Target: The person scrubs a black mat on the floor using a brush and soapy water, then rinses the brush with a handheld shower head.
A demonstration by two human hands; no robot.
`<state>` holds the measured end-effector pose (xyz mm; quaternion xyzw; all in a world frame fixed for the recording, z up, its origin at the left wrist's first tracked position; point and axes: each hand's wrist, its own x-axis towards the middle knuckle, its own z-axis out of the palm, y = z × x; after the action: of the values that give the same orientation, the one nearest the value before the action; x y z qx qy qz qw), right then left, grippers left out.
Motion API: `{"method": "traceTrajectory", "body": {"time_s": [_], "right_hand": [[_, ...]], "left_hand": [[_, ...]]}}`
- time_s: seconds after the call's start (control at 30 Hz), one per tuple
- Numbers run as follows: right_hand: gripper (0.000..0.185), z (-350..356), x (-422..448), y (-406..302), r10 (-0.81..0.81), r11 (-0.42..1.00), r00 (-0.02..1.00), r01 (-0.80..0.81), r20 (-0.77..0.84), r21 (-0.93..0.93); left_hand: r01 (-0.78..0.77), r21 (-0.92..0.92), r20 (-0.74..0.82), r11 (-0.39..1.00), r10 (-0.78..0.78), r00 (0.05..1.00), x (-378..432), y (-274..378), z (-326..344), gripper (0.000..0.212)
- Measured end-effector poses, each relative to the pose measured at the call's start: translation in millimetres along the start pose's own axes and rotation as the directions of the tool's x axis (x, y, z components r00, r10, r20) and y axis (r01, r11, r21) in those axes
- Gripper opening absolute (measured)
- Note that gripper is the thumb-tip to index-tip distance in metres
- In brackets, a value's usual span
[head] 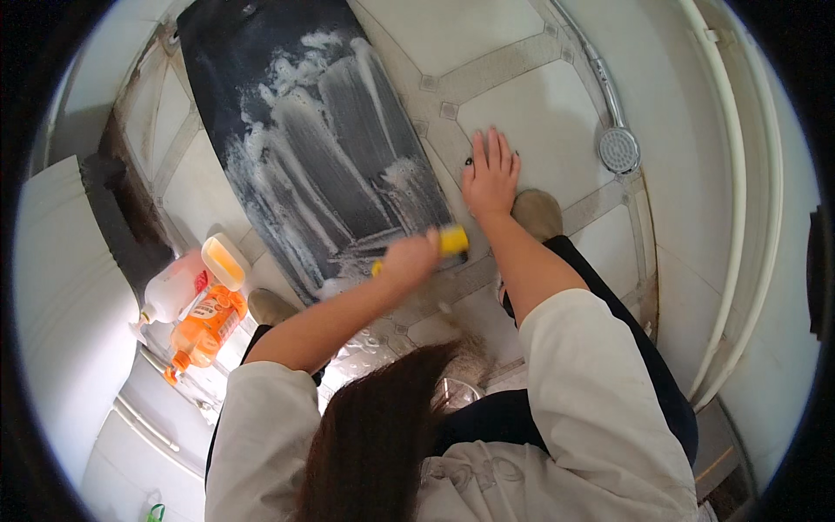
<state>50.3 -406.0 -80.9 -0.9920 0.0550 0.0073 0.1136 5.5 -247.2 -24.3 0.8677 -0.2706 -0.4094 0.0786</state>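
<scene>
A long dark panel (pixel 352 124) lies on the tiled floor before me, smeared with white suds in streaks. My left hand (pixel 411 261) grips a yellow tool (pixel 453 241), blurred by motion, at the panel's near end; its exact kind is unclear. Past the panel's right edge, my right hand (pixel 490 179) rests palm down on a pale floor tile, fingers somewhat spread and holding nothing. Suds (pixel 339 285) gather at the panel's near left corner.
Left of my shoe (pixel 269 307) are an orange bottle (pixel 209 326), a translucent pump bottle (pixel 171 287) and an oblong pale container (pixel 224 261) with orange inside. A chrome shower head (pixel 618 150) lies right, near white pipes (pixel 730 163). Hair (pixel 378 430) hangs into view.
</scene>
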Motion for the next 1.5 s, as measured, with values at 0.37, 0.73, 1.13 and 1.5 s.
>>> {"method": "traceTrajectory", "body": {"time_s": [0.37,0.73,1.13,1.5], "right_hand": [[0.051,2.5,-0.1,-3.5,-0.006,0.999,1.000,0.007,0.027,-0.038],[0.051,2.5,2.7,2.7,0.005,1.000,1.000,-0.005,-0.012,0.003],[0.050,2.4,-0.6,1.4,-0.016,0.999,1.000,0.015,-0.008,-0.051],[0.049,4.8,0.5,-6.6,-0.028,0.998,1.000,0.027,-0.014,-0.065]], "left_hand": [[0.616,-0.157,-0.441,0.772,-0.613,0.656,27.5,-122.8,-89.1,0.034],[0.329,-0.071,-0.285,0.942,-0.335,0.898,12.4,-66.2,-30.8,0.038],[0.705,-0.402,-0.107,0.585,-0.794,0.598,-84.5,-68.0,58.7,0.040],[0.683,-0.675,-0.204,0.278,-0.961,0.189,-76.5,-220.4,-4.3,0.048]]}}
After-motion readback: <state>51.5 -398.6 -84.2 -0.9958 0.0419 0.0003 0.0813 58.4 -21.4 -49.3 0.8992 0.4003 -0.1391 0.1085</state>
